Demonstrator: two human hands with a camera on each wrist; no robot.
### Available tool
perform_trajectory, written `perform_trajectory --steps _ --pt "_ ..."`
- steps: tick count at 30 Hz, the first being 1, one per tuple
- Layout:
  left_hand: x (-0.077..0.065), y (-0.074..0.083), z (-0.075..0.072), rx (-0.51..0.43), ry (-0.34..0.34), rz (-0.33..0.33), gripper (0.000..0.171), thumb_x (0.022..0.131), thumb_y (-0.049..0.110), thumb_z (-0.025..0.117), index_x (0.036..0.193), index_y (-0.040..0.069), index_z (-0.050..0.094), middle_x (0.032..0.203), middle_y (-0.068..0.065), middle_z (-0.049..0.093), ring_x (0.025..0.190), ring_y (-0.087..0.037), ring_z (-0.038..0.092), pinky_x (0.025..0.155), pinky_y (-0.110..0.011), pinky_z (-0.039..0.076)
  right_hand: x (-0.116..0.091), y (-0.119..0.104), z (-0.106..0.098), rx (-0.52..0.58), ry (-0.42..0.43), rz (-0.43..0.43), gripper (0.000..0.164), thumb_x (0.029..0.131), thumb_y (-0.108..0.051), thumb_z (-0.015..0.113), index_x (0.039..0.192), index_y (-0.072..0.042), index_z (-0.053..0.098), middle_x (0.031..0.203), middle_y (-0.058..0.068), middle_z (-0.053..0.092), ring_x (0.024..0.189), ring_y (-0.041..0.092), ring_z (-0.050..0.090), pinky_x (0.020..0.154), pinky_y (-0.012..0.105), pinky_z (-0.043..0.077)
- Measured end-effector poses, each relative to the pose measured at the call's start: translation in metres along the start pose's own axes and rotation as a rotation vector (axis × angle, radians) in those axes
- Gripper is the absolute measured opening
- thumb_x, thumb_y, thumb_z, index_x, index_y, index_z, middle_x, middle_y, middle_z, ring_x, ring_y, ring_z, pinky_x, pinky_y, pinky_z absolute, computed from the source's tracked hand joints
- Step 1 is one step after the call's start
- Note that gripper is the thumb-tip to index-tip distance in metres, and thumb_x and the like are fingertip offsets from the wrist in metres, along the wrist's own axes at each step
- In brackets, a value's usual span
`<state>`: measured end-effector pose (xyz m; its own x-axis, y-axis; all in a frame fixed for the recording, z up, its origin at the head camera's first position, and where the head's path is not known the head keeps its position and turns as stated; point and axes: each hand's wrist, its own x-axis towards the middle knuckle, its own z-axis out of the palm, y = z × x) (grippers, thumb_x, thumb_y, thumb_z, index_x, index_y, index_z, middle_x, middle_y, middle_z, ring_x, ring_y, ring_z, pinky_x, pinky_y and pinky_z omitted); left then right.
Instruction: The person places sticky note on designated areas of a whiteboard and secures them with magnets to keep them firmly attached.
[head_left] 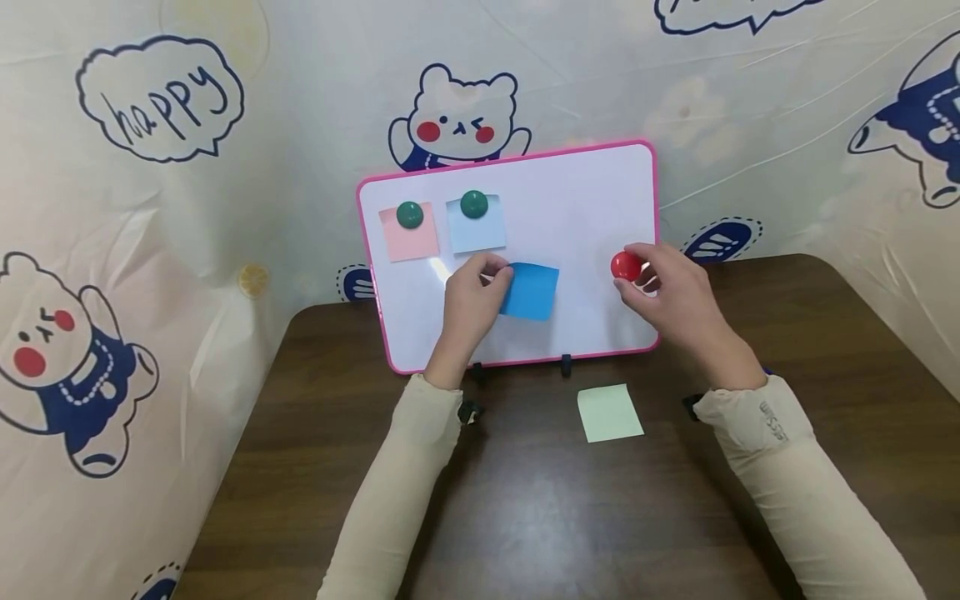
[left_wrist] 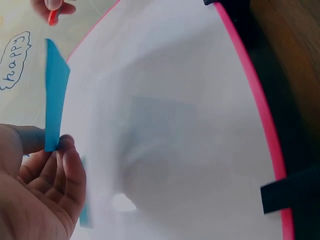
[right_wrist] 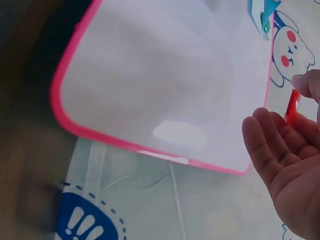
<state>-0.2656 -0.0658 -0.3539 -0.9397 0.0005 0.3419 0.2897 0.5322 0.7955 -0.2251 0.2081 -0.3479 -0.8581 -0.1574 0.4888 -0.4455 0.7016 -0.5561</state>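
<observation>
A blue sticky note (head_left: 531, 292) is pinched at its left edge by my left hand (head_left: 472, 298), in front of the pink-framed whiteboard (head_left: 585, 217). In the left wrist view the blue note (left_wrist: 56, 95) stands edge-on between thumb and fingertip, apart from the board's surface. My right hand (head_left: 675, 292) holds a round red magnet (head_left: 624, 266) between thumb and finger before the board's right part. The right wrist view shows the magnet (right_wrist: 292, 106) side-on. At the board's upper left, green magnets (head_left: 410, 215) hold a pink note (head_left: 411, 242) and a pale blue note (head_left: 477, 233).
A pale green note (head_left: 611, 413) lies on the brown wooden table (head_left: 525, 517) before the board. Black feet (head_left: 566, 365) support the board's lower edge. Behind it hangs a backdrop cloth (head_left: 315, 100) printed with cartoon bears.
</observation>
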Motion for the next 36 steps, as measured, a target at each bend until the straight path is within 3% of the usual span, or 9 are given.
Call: perform_trajectory --steps 6,18,25,36 --pt "0.005 0.005 0.005 -0.017 0.064 0.035 0.020 0.100 0.028 0.065 0.108 0.010 0.071 0.100 -0.002 0.070 0.085 -0.016 0.059 0.073 -0.031 0.054 0.008 -0.009 0.003 -0.006 -0.007 -0.042 0.054 0.084 -0.008 0.081 0.133 0.000 0.058 0.119 0.018 0.061 0.096 0.032 0.061 0.078 0.052 0.057" --pt "0.018 0.009 0.008 0.018 0.121 0.112 0.018 0.099 0.024 0.066 0.103 0.007 0.072 0.093 -0.002 0.061 0.086 -0.016 0.055 0.075 -0.030 0.049 0.025 -0.022 0.011 -0.026 -0.036 -0.088 0.058 0.083 -0.014 0.083 0.134 -0.002 0.057 0.120 0.016 0.061 0.097 0.029 0.060 0.079 0.048 0.057" --pt "0.026 0.016 0.008 0.051 0.114 0.135 0.018 0.099 0.024 0.066 0.104 0.007 0.072 0.089 -0.002 0.060 0.085 -0.016 0.055 0.074 -0.028 0.049 0.035 -0.032 0.009 -0.006 -0.013 -0.092 0.057 0.085 -0.015 0.081 0.135 -0.002 0.057 0.121 0.016 0.061 0.096 0.029 0.061 0.080 0.050 0.057" --pt "0.042 0.026 0.009 0.112 0.082 0.108 0.020 0.101 0.026 0.063 0.106 0.008 0.070 0.091 -0.002 0.061 0.087 -0.016 0.054 0.076 -0.026 0.048 0.051 -0.042 0.014 -0.035 -0.021 -0.107 0.062 0.082 -0.015 0.084 0.137 -0.003 0.057 0.124 0.015 0.061 0.097 0.026 0.061 0.083 0.047 0.057"
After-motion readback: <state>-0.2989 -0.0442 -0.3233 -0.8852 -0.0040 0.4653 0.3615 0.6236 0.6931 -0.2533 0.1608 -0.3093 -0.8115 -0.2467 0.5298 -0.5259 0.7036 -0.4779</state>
